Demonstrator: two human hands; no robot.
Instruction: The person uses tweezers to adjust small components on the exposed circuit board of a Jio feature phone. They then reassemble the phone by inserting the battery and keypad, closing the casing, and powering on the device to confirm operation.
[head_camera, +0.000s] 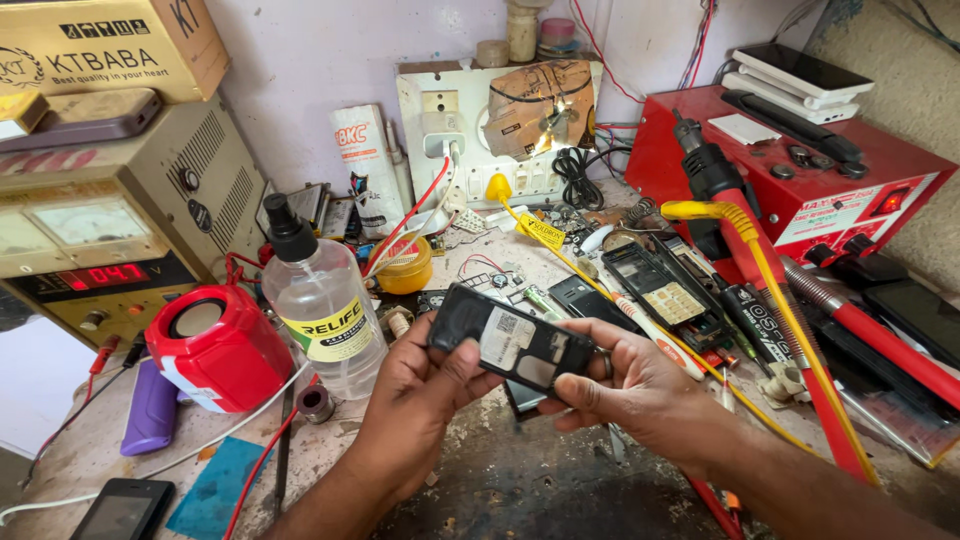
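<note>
Observed at the bench. Both hands were raised just above the worn, stained worktop (560, 480), sharing one item: a small black phone housing (510, 338), back side up, with a pale label patch on it, held roughly level but tilted down toward the right.

Left hand (420, 400): fingers curled closed around the left end of the housing, thumb pressed on its upper face near the edge.

Right hand (630, 385): closed on the right end, thumb on top, fingers wrapped below; a dark ring showed on one finger. Whether a second dark piece under the housing was also gripped, I could not tell.

Surroundings noted:
- Clear plastic bottle (320, 300) with black pump top and yellow label, upright, just left of the left hand.
- Red rounded speaker (215, 345) left of the bottle, close beside it; a purple object (150, 408) lay beside it.
- Bench power supply (110, 220) with a lit red readout at far left, a cardboard box (110, 45) on top.
- Small black phone (125, 510) face up at the lower left edge.
- Red rework station (800, 170) at right, its black-and-red hot-air wand (730, 215) lying across the bench.
- Opened phone frame (655, 285) lay beyond the right hand, well apart from the held housing.
- Wall socket board (480, 130) at the back.
</note>
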